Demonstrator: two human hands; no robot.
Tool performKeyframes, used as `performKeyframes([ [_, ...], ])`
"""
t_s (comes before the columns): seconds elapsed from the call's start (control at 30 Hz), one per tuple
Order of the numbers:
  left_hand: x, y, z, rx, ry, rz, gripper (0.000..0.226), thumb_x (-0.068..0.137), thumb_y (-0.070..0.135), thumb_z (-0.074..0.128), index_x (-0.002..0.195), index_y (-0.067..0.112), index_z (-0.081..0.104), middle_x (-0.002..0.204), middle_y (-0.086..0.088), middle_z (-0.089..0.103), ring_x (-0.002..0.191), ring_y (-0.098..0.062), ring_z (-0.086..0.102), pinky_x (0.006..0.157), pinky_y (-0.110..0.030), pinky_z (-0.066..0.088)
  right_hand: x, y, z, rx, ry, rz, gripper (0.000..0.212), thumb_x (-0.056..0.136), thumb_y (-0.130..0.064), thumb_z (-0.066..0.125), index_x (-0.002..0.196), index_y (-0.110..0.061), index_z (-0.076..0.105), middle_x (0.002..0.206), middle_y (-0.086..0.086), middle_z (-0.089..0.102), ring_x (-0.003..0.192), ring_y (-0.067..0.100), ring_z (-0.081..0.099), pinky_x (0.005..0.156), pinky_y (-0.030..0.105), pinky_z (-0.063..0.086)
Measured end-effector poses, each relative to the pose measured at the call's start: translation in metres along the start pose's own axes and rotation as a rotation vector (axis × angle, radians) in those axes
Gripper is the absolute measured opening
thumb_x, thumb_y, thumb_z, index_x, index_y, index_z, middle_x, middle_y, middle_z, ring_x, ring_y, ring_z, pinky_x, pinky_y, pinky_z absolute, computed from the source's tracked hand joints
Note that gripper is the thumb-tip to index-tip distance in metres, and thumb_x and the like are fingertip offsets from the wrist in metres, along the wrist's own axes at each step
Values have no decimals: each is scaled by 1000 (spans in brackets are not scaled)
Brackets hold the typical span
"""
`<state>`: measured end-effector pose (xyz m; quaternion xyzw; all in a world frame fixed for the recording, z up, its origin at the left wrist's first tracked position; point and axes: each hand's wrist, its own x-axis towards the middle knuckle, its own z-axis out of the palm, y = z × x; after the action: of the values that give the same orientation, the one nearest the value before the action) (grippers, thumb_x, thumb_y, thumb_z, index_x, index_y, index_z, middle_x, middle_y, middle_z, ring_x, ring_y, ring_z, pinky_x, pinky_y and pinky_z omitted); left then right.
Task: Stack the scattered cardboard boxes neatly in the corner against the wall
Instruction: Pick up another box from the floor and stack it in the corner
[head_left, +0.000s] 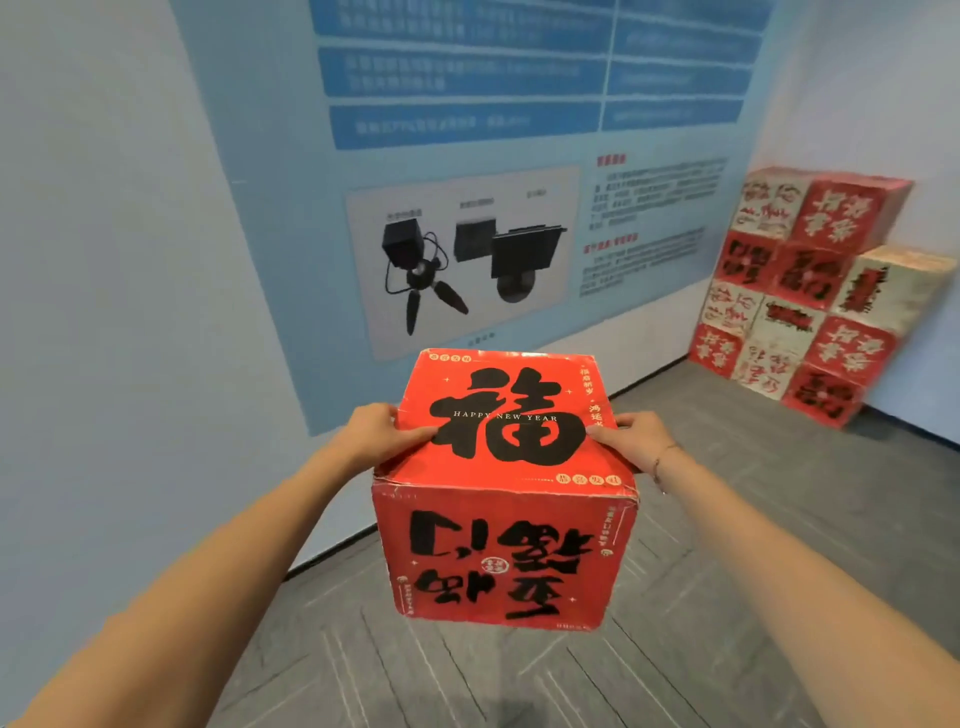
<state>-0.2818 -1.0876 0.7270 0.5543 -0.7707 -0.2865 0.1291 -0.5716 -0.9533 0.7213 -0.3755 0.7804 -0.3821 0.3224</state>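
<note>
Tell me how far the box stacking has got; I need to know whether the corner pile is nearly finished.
Done: a stack of red and white boxes already stands several rows high in the corner against the wall. In hand: the left hand and right hand grip a red cardboard box by its sides, held above the grey floor, apart from the stack. Left: carrying it over and placing it. Any other scattered boxes are out of view.

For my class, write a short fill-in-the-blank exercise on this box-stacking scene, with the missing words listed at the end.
1. The red box is held by ____ hands, the left hand and the right hand.
2. English words on the box's top read HAPPY NEW ____.
3. The stack of boxes stands in the room's ____.
4. The bracelet is on the ____ wrist.

Missing words: two; YEAR; corner; right
</note>
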Motion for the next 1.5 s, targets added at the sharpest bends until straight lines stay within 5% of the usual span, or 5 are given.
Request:
performKeyframes([
  [0.53,202,233,115,-21,-263,402,56,79,56,66,107,8,67,101,-8,70,87,-22,64,78,-33,53,84,59,-179,99,482,239,20,85,-36,65,73,-20,59,82,6,67,85,25,67,86,41,54],
  [0.8,267,376,187,-79,-287,513,43,81,51,67,94,11,67,90,-6,68,82,-22,64,79,-34,53,149,92,-306,81,535,274,35,88,-31,61,102,1,64,83,8,64,62,10,58,52,19,42],
  [1.13,355,521,271,-117,-301,573,45,80,48,69,101,8,69,95,-7,71,77,-19,63,66,-29,51,237,128,-436,128,540,255,15,87,-33,63,85,-20,55,78,-4,63,70,9,62,59,20,47],
  [1.27,392,580,308,-112,-343,581,49,80,50,69,107,9,66,102,-7,69,83,-20,63,75,-31,53,271,149,-481,135,578,267,17,88,-30,62,95,-15,57,77,-4,62,68,8,61,55,18,45],
  [1.5,474,684,371,-112,-446,624,46,80,46,71,105,7,67,91,-2,66,74,-13,60,53,-17,43,354,189,-567,131,656,303,22,88,-31,62,100,-13,60,86,3,67,76,15,65,68,26,54],
])
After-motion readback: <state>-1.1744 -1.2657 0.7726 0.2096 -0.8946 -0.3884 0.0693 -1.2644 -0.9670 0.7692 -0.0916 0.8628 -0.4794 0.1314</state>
